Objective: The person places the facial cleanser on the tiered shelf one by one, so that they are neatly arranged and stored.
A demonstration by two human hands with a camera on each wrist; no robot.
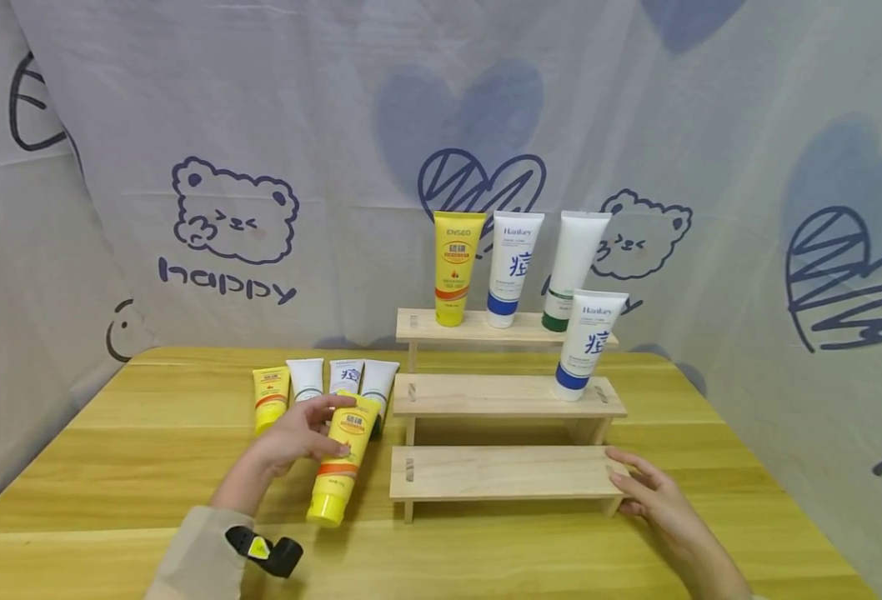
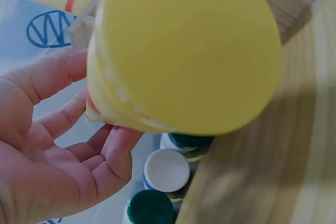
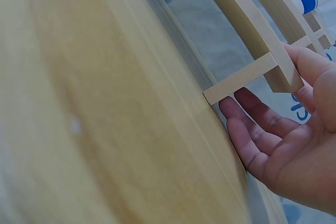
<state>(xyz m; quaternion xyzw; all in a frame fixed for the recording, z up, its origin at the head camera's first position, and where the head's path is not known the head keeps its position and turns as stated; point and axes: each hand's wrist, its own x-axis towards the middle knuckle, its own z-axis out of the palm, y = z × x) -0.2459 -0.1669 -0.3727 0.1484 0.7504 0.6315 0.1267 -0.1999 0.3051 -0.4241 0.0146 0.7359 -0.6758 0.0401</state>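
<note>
My left hand (image 1: 302, 437) grips a yellow squeeze tube (image 1: 346, 454) with an orange stripe, thumb across its front and fingers at its upper side. The tube tilts cap down, and in the left wrist view its round yellow cap (image 2: 189, 51) fills the middle. Three wooden steps form a display rack to the right of it. At the right end of the lowest step (image 1: 501, 473), my right hand (image 1: 654, 500) holds the board's corner between thumb and fingers. In the right wrist view, the other fingers (image 3: 257, 124) curl beside the step's leg (image 3: 239, 81).
Behind my left hand lie a yellow tube (image 1: 271, 396) and several white tubes (image 1: 307, 379). On the top step stand a yellow tube (image 1: 457, 267), a blue-capped tube (image 1: 512, 267) and a green-capped tube (image 1: 574, 262). Another blue-capped tube (image 1: 589, 346) stands on the middle step (image 1: 478, 396).
</note>
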